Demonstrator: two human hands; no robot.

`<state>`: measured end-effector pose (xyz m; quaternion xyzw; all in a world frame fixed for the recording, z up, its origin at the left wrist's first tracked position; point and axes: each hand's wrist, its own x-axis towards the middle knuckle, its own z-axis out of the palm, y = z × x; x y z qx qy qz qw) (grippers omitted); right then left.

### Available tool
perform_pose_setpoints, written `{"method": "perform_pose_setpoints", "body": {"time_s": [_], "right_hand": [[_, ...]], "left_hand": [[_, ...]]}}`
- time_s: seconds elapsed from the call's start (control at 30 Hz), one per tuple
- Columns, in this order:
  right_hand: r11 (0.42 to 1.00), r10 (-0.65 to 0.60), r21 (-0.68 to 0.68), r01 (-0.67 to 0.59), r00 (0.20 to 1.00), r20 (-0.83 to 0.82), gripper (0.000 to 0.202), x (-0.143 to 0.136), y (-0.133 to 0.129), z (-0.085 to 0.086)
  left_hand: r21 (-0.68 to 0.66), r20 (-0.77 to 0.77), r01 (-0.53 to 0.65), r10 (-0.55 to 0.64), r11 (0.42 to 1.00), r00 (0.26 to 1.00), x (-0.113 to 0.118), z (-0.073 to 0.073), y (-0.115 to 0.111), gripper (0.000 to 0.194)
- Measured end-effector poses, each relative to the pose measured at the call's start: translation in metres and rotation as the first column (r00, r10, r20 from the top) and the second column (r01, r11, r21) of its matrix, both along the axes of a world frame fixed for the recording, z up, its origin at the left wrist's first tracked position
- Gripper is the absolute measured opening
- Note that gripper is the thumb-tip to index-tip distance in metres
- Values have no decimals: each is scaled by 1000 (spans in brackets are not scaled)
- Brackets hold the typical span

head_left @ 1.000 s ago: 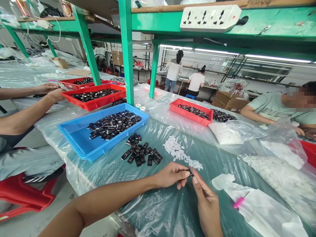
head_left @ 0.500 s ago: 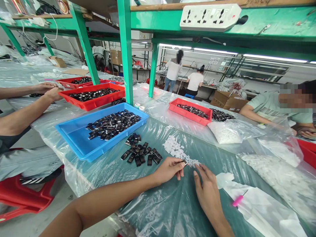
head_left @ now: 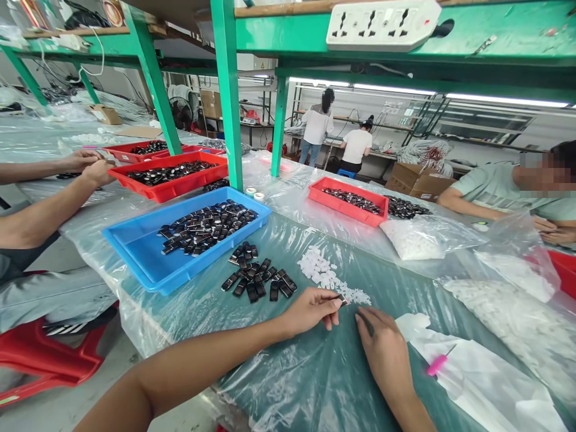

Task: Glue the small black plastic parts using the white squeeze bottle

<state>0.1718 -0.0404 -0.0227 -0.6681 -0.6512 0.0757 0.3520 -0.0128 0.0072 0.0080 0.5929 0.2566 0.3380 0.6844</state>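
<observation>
Pinched between the thumb and fingers of my left hand (head_left: pixel 314 310) is a small black piece (head_left: pixel 342 299), held just in front of the white bits. My right hand (head_left: pixel 382 339) rests on the green tabletop beside it, fingers curled in; anything between its fingertips is too small or hidden to make out. Small white bits (head_left: pixel 356 294) lie beyond both hands, running into a pile of larger white pieces (head_left: pixel 316 267). Left of these is a loose group of black pieces (head_left: pixel 258 279). More black pieces (head_left: pixel 209 227) fill part of the blue tray (head_left: pixel 130 258).
A pink-handled tool (head_left: pixel 437 364) lies on white sheeting (head_left: pixel 488 381) at the right. Bags of white pieces (head_left: pixel 411 240) and a red tray (head_left: pixel 346 213) stand farther back. Another person's hands (head_left: pixel 92 168) are at the left; a person in pale green (head_left: pixel 483 189) sits across.
My right hand's fingers have drawn back from the white bits and curled in. My left hand has shifted slightly right, still holding the black piece.
</observation>
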Motion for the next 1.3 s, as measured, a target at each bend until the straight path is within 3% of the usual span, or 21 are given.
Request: {"method": "perform_pose_setpoints", "body": {"time_s": [0.17, 0.4, 0.47, 0.6, 0.67, 0.8, 1.07, 1.3], "right_hand": [[998, -68, -9, 68, 966, -249, 24, -1, -7, 9], [995, -95, -33, 91, 831, -547, 30, -7, -13, 14], [995, -95, -67, 68, 745, -660, 32, -9, -15, 16], [991, -72, -111, -74, 403, -912, 28, -13, -18, 18], [982, -62, -112, -150, 303, -951, 25, -14, -18, 18], [955, -63, -119, -270, 207, -976, 19, -16, -16, 15], [927, -106, -94, -363, -13, -994, 12, -20, -16, 15], [852, -117, 26, -523, -238, -964, 9, -22, -16, 15]], "left_hand": [[-16, 27, 68, -68, 998, 997, 0, -2, 0, 47], [13, 32, 92, -92, 996, 995, 0, 1, -2, 46], [41, 17, 90, -91, 995, 996, 0, 2, -3, 46], [89, -28, 93, -91, 992, 995, 0, 2, -4, 45], [115, -38, 109, -106, 987, 994, 1, 1, -5, 45], [174, -39, 121, -116, 977, 993, 1, 0, -6, 45], [260, -137, 119, -86, 958, 987, -1, 9, -9, 45], [305, -117, 172, -142, 937, 983, -2, 11, -13, 40]]}}
